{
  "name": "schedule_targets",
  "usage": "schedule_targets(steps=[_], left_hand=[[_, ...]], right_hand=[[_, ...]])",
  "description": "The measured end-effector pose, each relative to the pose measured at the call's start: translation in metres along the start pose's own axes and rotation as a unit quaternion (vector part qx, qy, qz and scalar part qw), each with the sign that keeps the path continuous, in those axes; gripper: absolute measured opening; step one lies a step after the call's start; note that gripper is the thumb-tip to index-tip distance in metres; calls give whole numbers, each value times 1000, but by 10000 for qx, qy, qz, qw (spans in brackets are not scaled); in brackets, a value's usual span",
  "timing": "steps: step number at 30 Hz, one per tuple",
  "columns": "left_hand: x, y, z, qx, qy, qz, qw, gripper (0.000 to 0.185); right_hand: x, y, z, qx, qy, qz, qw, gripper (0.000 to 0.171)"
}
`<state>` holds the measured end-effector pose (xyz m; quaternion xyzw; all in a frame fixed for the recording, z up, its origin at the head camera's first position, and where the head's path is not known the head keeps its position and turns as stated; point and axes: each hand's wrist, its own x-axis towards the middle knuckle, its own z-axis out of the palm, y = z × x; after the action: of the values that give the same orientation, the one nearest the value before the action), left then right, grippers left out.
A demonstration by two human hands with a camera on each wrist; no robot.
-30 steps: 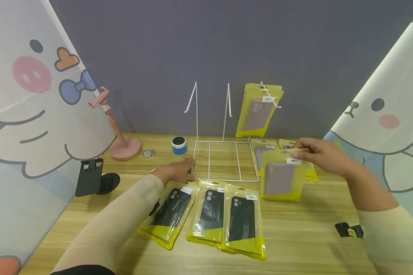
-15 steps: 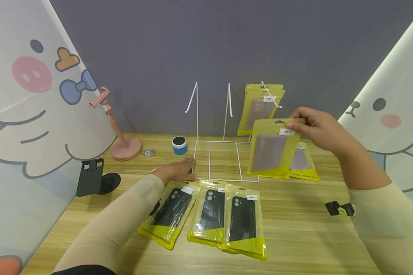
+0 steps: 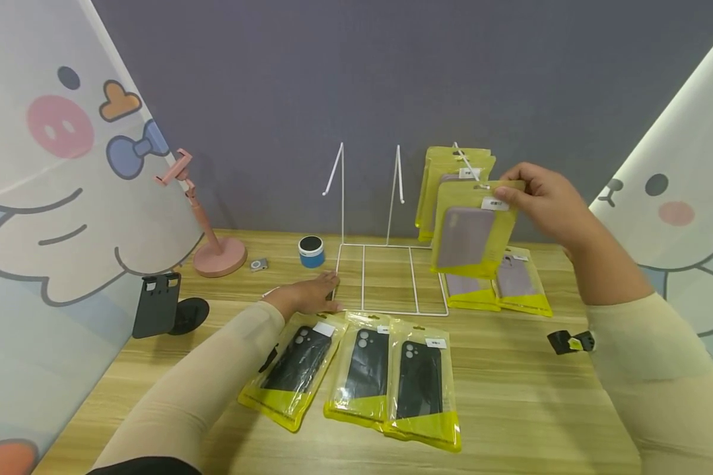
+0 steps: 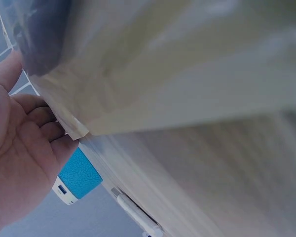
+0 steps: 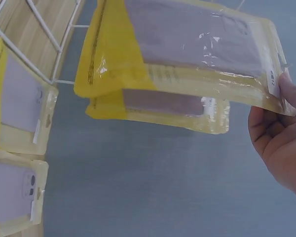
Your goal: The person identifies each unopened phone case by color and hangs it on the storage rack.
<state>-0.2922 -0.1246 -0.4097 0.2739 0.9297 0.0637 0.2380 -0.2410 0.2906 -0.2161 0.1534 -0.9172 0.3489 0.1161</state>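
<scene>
Pinching the upper right corner of a yellow-bottomed pouch with a mauve phone case inside, the right hand had its thumb against bent fingers. The pouch hung left of and below that hand, by the tip of the white wire rack's right hook. Well to its left, the left hand rested, fingers relaxed, at the rack's left edge.
</scene>
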Motion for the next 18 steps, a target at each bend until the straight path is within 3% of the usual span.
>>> schedule_targets(steps=[4, 13, 18], left_hand=[[-1, 1, 0, -50, 15, 36, 10000, 83], [0, 0, 0, -13, -2, 36, 10000, 83], [0, -1, 0, 1, -1, 51, 10000, 84]], right_hand=[[11, 7, 5, -267, 62, -119, 9996, 31], [36, 17, 11, -351, 122, 385, 9986, 43], [49, 21, 15, -248, 213, 455, 9984, 48]])
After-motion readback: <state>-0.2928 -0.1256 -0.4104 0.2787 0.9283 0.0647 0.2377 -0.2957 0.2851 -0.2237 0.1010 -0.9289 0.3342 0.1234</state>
